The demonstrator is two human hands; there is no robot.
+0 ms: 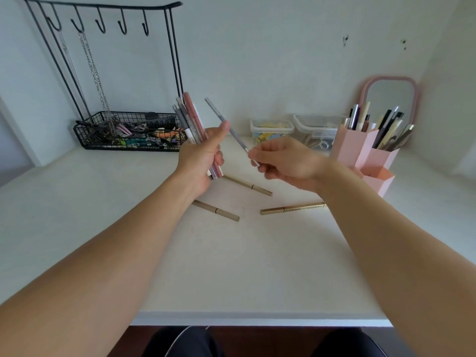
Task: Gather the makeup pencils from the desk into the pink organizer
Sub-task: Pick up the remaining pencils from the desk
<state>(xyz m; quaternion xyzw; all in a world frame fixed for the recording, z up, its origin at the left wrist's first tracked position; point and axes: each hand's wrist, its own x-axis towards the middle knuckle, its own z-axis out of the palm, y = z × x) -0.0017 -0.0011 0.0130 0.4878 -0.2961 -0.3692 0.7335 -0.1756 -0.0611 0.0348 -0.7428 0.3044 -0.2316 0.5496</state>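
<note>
A wire basket [128,136] of clutter sits far left. The left hand [199,157] grips a bundle of pencils [190,119] upright. The right hand [286,163] pinches a grey pencil [233,130] by its lower end. Three gold pencils [247,185] lie on the worktop [231,266]. The pink organizer [360,153], far right, holds many pencils upright.
</note>
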